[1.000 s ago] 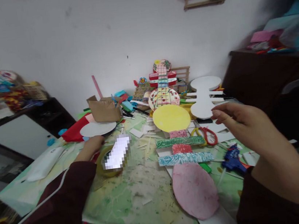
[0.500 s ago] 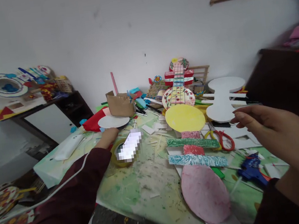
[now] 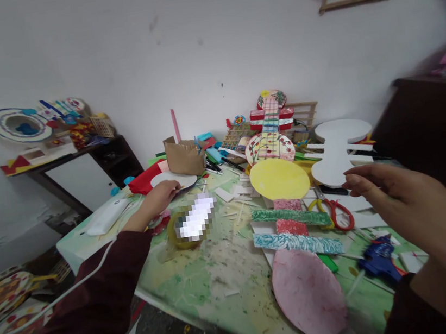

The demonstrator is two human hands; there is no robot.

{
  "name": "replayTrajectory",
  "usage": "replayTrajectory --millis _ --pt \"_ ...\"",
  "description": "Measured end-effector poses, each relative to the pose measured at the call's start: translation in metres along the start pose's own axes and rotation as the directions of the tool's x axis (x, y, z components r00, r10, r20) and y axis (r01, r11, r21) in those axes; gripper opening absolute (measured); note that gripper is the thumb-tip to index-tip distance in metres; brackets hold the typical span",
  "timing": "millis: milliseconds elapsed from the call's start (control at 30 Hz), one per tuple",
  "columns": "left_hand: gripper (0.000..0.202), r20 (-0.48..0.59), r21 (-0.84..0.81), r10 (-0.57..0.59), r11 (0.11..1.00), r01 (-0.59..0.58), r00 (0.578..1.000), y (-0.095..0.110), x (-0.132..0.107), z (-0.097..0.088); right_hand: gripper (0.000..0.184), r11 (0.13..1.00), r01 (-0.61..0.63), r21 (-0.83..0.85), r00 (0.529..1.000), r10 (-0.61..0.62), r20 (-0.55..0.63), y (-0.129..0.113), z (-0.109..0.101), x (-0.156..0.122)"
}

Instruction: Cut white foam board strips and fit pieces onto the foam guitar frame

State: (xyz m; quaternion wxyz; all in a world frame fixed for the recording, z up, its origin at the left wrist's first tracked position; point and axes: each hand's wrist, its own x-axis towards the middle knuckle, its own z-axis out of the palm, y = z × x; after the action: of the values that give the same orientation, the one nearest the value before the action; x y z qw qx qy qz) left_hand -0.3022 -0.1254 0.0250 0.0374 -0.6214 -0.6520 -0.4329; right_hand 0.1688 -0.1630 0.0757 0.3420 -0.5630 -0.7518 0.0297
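My left hand [image 3: 159,200] is at the near edge of a white oval disc [image 3: 185,178], its fingers drawn together; whatever they pinch is too small to make out. My right hand [image 3: 405,195] hovers at the right with thumb and forefinger pinched; anything between them is too small to see. Beyond its fingertips lies a white guitar-shaped cutout [image 3: 331,163]. Below are red-and-yellow scissors [image 3: 340,216] and a blue glue gun [image 3: 378,259]. In front lies a painted piece with a yellow oval [image 3: 279,179], green strip [image 3: 291,216], blue strip [image 3: 296,242] and pink oval [image 3: 309,293].
A blurred-out bright phone-like object [image 3: 199,219] rests on a tape roll [image 3: 175,243]. A cardboard box [image 3: 184,158] and a decorated paper guitar [image 3: 272,147] stand at the back. A white device [image 3: 108,216] with a cable lies left. White scraps [image 3: 234,193] are scattered mid-table.
My left hand has moved forward from beside the tape roll to the white disc. My right hand keeps nearly the same pinched pose. The view has shifted slightly.
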Motion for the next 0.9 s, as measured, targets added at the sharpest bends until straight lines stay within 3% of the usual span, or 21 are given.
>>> replayTrajectory --millis 67,133,167,200,233,300,333,433,533,600,667,733,800,833,900 --pt "0.01 -0.089 -0.095 0.041 0.994 -0.049 0.995 0.002 -0.016 -0.022 0.042 0.999 0.041 0.022 0.999 -0.041 0.027 -0.006 0.007 0.001" --pt "0.004 -0.266 -0.29 0.004 0.953 -0.084 0.964 0.015 -0.025 -0.035 0.04 0.995 0.07 0.07 0.995 -0.075 0.072 -0.02 0.02 0.001" --pt "0.003 -0.359 -0.525 -0.1 0.844 -0.112 0.928 0.027 -0.029 -0.039 0.038 0.992 0.08 0.102 0.991 -0.09 0.102 -0.029 0.027 0.0" --pt "0.006 -0.313 -0.75 -0.213 0.654 -0.102 0.926 0.04 -0.033 -0.039 0.037 0.986 0.089 0.139 0.985 -0.108 0.134 -0.041 0.036 -0.002" --pt "0.008 -0.188 -0.883 -0.293 0.468 -0.03 0.937 0.054 -0.04 -0.036 0.036 0.978 0.104 0.18 0.975 -0.136 0.178 -0.053 0.044 -0.006" --pt "0.007 0.119 -0.953 -0.333 0.227 0.202 0.935 0.081 -0.056 -0.024 0.033 0.955 0.143 0.261 0.927 -0.221 0.301 -0.078 0.061 -0.014" --pt "0.006 0.257 -0.938 -0.332 0.14 0.317 0.907 0.093 -0.066 -0.015 0.031 0.941 0.157 0.3 0.892 -0.265 0.366 -0.09 0.068 -0.02" --pt "0.01 0.459 -0.878 -0.333 -0.03 0.477 0.824 0.115 -0.092 0.011 0.028 0.907 0.18 0.381 0.786 -0.366 0.499 -0.115 0.083 -0.036" --pt "0.015 0.499 -0.861 -0.308 -0.071 0.504 0.81 0.121 -0.102 0.028 0.024 0.884 0.147 0.444 0.699 -0.41 0.586 -0.123 0.09 -0.045" --pt "0.015 0.492 -0.864 -0.291 -0.044 0.502 0.821 0.12 -0.101 0.032 0.024 0.887 0.101 0.451 0.691 -0.389 0.61 -0.121 0.092 -0.045" --pt "0.014 0.447 -0.871 -0.275 0.084 0.485 0.851 0.119 -0.101 0.031 0.029 0.901 0.081 0.427 0.742 -0.341 0.578 -0.116 0.094 -0.041" --pt "0.02 0.296 -0.85 -0.271 0.364 0.382 0.916 0.117 -0.104 0.029 0.032 0.921 0.077 0.381 0.808 -0.282 0.517 -0.11 0.096 -0.036" --pt "0.022 0.093 -0.703 -0.195 0.681 0.203 0.976 0.116 -0.112 0.027 0.032 0.946 0.083 0.312 0.833 -0.238 0.5 -0.107 0.096 -0.033" --pt "0.021 0.038 -0.595 -0.108 0.797 0.109 0.993 0.117 -0.118 0.026 0.032 0.957 0.092 0.275 0.83 -0.226 0.509 -0.107 0.096 -0.032" --pt "0.021 0.079 -0.421 0.102 0.905 -0.06 0.992 0.119 -0.129 0.026 0.032 0.964 0.122 0.235 0.807 -0.234 0.542 -0.108 0.096 -0.034"
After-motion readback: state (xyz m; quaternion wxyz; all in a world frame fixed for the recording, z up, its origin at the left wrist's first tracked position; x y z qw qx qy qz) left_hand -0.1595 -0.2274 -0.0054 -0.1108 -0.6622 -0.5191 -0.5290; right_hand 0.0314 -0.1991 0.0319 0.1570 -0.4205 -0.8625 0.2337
